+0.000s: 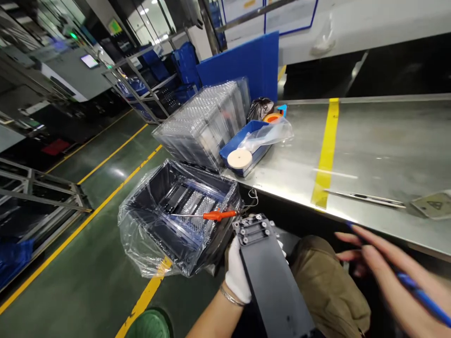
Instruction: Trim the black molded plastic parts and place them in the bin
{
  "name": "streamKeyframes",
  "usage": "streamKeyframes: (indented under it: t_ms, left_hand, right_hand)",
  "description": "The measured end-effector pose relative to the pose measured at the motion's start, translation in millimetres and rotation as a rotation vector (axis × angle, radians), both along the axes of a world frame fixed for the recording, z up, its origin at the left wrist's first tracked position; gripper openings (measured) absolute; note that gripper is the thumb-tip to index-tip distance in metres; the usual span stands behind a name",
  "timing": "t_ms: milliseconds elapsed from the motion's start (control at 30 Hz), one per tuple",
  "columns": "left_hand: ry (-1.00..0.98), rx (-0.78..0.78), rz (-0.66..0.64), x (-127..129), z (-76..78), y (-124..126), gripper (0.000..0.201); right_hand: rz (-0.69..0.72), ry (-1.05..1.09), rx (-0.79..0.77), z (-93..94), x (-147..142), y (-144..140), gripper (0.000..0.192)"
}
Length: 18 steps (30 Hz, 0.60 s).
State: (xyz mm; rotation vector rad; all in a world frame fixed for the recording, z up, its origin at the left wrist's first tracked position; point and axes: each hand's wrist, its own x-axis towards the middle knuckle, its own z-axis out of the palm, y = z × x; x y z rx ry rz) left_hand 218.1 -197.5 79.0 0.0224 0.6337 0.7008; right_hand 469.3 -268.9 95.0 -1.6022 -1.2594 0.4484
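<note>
The gloved left hand (237, 274) grips a long black part (271, 277) from its left side, holding it over the lap, screw-holed end up. The right hand (384, 267), blurred, holds a blue pen (423, 295) just right of the part, below the surface (387, 150) edge. A lined crate (176, 216) with an orange screwdriver (214, 215) sits just left.

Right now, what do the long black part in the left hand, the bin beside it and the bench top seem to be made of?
Long black part: matte, probably moulded plastic or coated metal, with screw holes at its end. Bin: dark plastic, lined with crinkled clear film. Bench top: brushed sheet metal, likely stainless, with a dull reflective sheen.
</note>
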Motion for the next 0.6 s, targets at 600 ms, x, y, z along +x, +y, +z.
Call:
streamKeyframes:
  t_ms: [600]
  left_hand:
    - [-0.059, 0.062, -0.278, -1, -7.9, -41, 0.064]
  right_hand:
    - [-0.057, -0.205, 0.122, 26.7, -65, -7, 0.03]
